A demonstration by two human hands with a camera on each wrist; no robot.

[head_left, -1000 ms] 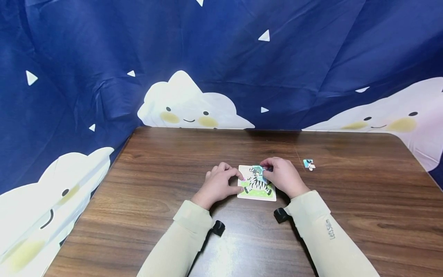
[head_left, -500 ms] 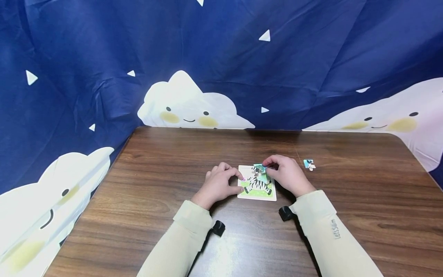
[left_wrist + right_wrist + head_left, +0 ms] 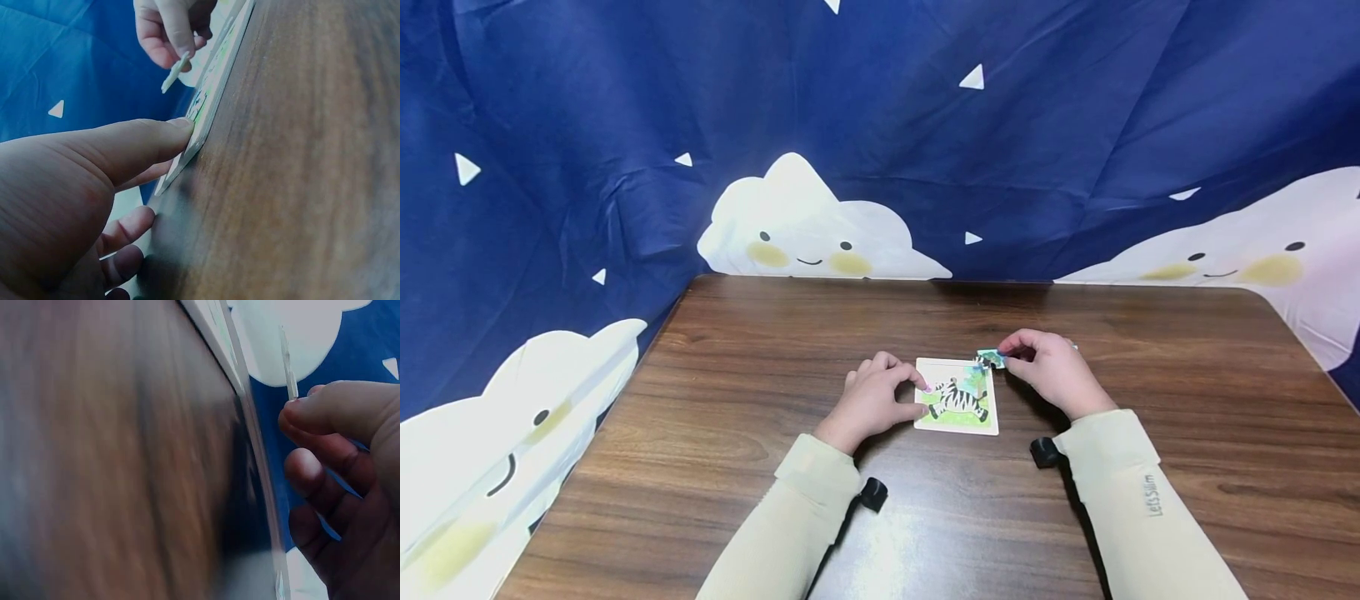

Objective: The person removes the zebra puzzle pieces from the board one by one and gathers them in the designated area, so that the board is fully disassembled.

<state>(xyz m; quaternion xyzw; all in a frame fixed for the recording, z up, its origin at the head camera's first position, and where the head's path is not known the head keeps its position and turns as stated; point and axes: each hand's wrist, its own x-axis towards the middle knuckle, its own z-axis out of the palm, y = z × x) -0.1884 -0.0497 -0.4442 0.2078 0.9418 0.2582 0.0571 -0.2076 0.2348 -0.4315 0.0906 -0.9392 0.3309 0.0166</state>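
Note:
A square wooden puzzle board (image 3: 955,423) with a zebra picture lies on the table. My left hand (image 3: 876,398) is at its left side, thumb and index finger pressing on the margin. In the left wrist view, the thumb (image 3: 159,139) lies nearly straight over the board's edge. Just past the board's upper right corner, my right hand (image 3: 1054,371) pinches a puzzle piece (image 3: 991,358) showing a zebra head and greenery. The right wrist view shows this thin piece (image 3: 289,369) edge-on between thumb and index finger, raised above the tabletop.
Behind the right hand, only a small corner of another loose puzzle piece (image 3: 1075,347) shows. The brown wooden table (image 3: 737,350) ends at the back against a blue curtain (image 3: 1037,167) with white clouds. Small black cameras (image 3: 873,494) sit at both wrists.
My right hand has lifted the zebra-head piece off the board and carried it right, past the upper right corner. It now covers most of the other loose piece. My left hand has stayed put.

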